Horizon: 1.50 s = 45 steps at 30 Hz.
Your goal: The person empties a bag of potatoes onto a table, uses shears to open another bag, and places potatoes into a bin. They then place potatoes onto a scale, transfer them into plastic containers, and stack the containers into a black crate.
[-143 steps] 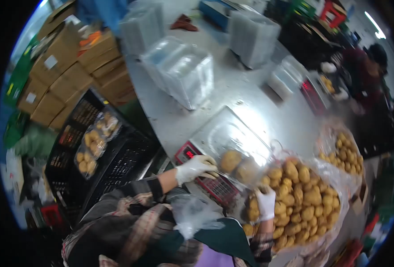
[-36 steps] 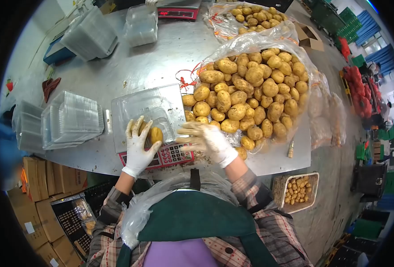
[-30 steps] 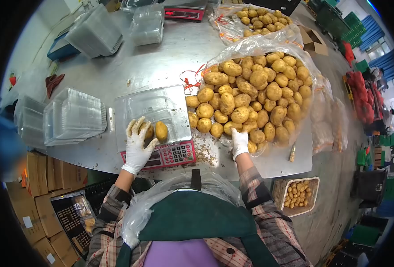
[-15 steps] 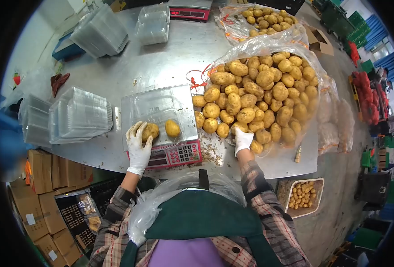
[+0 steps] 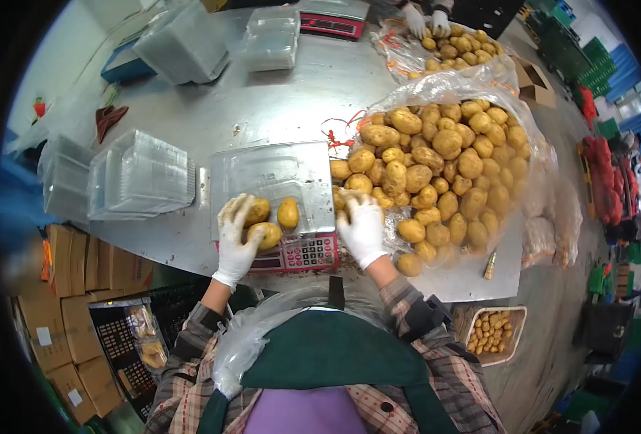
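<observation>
A clear plastic tray [image 5: 302,194] rests on the metal plate of a red scale [image 5: 309,252]. Potatoes are in it, one of them upright at the right [image 5: 288,213]. My left hand [image 5: 238,235], in a white glove, is at the tray's left side, its fingers wrapped round a potato [image 5: 266,235] at the front. Beside the scale's right edge, my gloved right hand [image 5: 362,230] has its fingers curled on a potato [image 5: 340,197] at the edge of the pile. The large potato pile [image 5: 436,159] spreads out of an open plastic bag.
Stacked clear trays [image 5: 143,177] stand left on the metal table [image 5: 161,112]. Farther back are more trays [image 5: 271,40], a second scale [image 5: 331,25] and another potato bag, with a co-worker's gloved hands [image 5: 427,23] there. A crate of potatoes [image 5: 519,333] sits below right.
A third potato now shows at the tray under my left hand. My right hand has moved left from the pile's front towards the scale. A co-worker's hands have appeared at the far bag.
</observation>
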{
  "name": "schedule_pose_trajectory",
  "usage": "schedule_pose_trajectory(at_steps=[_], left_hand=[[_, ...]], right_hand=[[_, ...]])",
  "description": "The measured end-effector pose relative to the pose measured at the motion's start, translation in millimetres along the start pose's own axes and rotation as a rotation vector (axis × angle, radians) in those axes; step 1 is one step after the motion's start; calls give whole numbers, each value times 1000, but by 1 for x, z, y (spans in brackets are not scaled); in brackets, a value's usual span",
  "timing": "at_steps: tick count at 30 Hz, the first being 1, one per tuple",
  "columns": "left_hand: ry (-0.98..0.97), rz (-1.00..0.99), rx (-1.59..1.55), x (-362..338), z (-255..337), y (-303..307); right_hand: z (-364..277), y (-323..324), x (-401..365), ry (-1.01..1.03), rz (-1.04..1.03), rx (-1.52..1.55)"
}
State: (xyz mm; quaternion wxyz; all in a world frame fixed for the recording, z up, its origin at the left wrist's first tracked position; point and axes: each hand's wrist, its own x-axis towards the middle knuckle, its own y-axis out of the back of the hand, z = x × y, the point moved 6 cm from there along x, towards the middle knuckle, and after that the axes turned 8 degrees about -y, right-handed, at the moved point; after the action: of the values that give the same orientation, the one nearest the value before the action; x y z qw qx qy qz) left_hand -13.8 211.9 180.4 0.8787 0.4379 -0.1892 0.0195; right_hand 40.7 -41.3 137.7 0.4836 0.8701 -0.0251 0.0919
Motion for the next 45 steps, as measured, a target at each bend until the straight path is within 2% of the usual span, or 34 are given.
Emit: schedule_pose_trajectory(at_steps=[1, 2, 3, 5, 7, 8, 11, 15, 16, 19, 21, 23, 24, 25, 27, 29, 31, 32, 33, 36, 37, 38, 41, 42, 43, 44, 45], left_hand=[[4, -5, -3, -2, -3, -2], [8, -9, -5, -5, -9, -5], [13, -15, -7, -7, -12, -6], [83, 91, -69, -7, -13, 5], [164, 236, -181, -11, -24, 13], [153, 298, -85, -11, -23, 23], [225, 401, -74, -25, -45, 38], [347, 471, -118, -47, -58, 49], [381, 490, -144, -51, -58, 49], [404, 490, -146, -62, -59, 39], [431, 486, -223, -60, -56, 33], [435, 478, -233, -59, -54, 30], [432, 488, -250, -58, -54, 31], [430, 499, -265, -57, -55, 33], [438, 554, -329, -57, -57, 44], [461, 653, -429, -60, -58, 65], [512, 708, -418, -72, -69, 84], [527, 715, -427, -78, -76, 91], [547, 722, -431, -87, -80, 97], [686, 631, -553, -100, -87, 90], [714, 507, -609, -102, -88, 77], [766, 385, -720, -104, -84, 60], [804, 113, -1062, -99, -49, 20], [820, 111, -1149, -97, -42, 14], [838, 108, -1237, -96, -35, 9], [882, 138, -1304, -95, -30, 7], [893, 146, -1336, -93, -28, 5]], right_hand=[[13, -4, 2, -19, 12, -122], [31, -20, 1, -91, -144, -265], [49, -36, -1, -187, -315, -247], [50, -32, -2, -160, -328, -354], [62, -43, -7, -95, -223, -433], [72, -47, -14, -172, -308, -410], [87, -50, -18, -139, -296, -341], [103, -36, -14, -401, -191, 189], [82, -14, -6, -324, -76, 311], [-12, 45, 14, -95, 83, 661], [-68, 62, 21, 62, 132, 739], [-90, 36, 14, 352, 108, 661], [-105, 19, 20, 373, -99, 649], [-113, 2, 22, 448, -173, 338], [-94, -28, 26, 427, -132, 209], [-78, -22, 40, 301, -10, 306], [-62, -16, 61, 142, -5, 500], [-55, -18, 70, 75, 28, 429], [-46, -27, 83, -32, -71, 446], [-38, -67, 108, -319, -403, 860], [-40, -79, 113, -413, -496, 945], [-43, -88, 117, -396, -603, 945], [-57, -70, 118, -192, -403, 1205], [-72, -47, 108, -100, -365, 1182], [-78, -28, 96, -45, -341, 1043], [-90, 1, 80, 30, -343, 762], [-84, 1, 62, -25, -429, 752]])
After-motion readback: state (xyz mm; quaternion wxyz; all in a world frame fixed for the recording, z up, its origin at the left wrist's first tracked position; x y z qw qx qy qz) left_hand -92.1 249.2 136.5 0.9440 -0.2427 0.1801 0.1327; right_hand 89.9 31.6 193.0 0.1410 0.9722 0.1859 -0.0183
